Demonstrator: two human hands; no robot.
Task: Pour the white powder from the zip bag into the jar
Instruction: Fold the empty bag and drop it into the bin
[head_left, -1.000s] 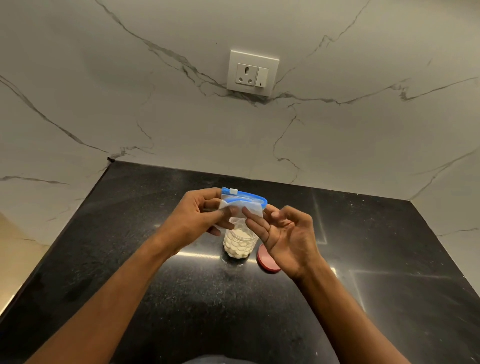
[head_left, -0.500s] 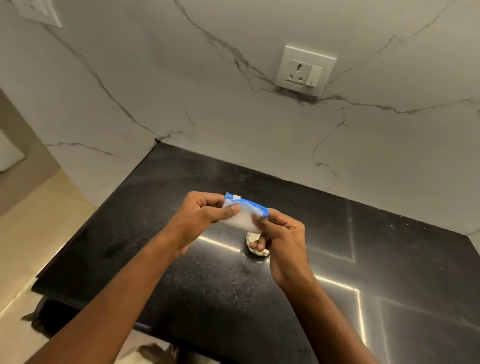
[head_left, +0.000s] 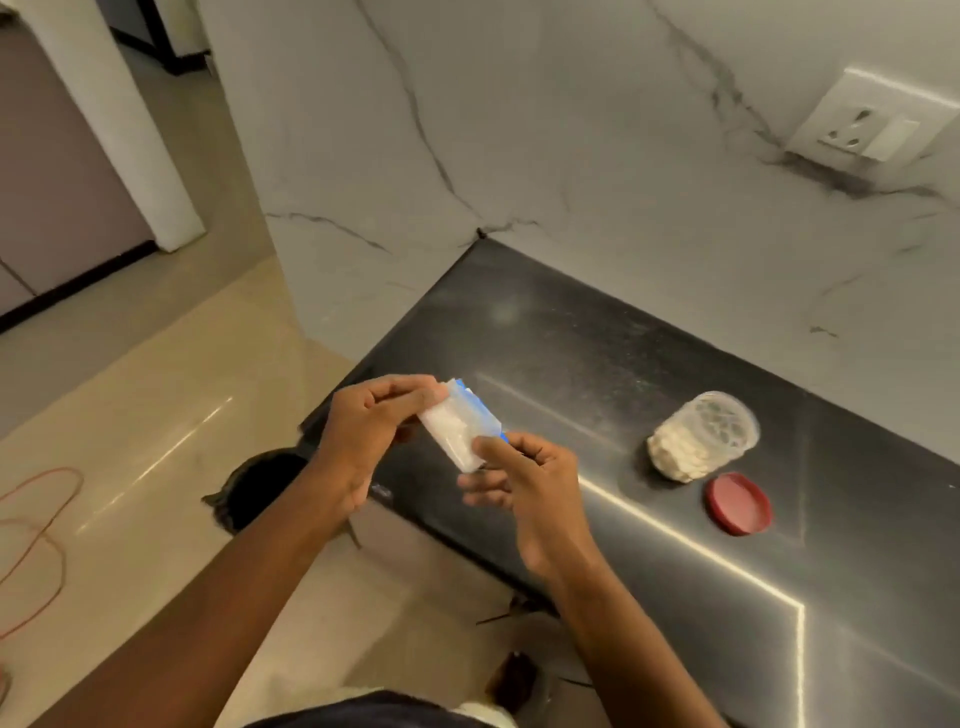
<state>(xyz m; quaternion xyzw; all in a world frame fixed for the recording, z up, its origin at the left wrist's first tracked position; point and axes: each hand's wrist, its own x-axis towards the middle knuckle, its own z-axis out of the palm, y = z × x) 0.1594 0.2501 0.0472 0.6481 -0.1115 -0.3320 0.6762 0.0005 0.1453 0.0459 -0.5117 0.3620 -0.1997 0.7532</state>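
Note:
A small clear zip bag (head_left: 457, 434) with a blue seal strip hangs in the air over the counter's left edge, stretched between both hands. My left hand (head_left: 363, 431) pinches its upper left end. Its lower right end is pinched by my right hand (head_left: 524, 483). White residue shows inside the bag. To the right, apart from both hands, a clear plastic jar (head_left: 701, 434) stands open on the black counter (head_left: 545, 332), white powder filling most of it. Its red lid (head_left: 737, 503) lies flat just in front of it.
A white marble wall with a socket plate (head_left: 872, 124) backs the counter. Left of the counter edge the beige floor (head_left: 145, 415) drops away, with an orange cable (head_left: 36, 525) on it. A dark object sits on the floor under my left forearm.
The view has swung left, so the jar and lid now sit far right of the hands. The hands carried the bag away from above the jar to the counter's left edge.

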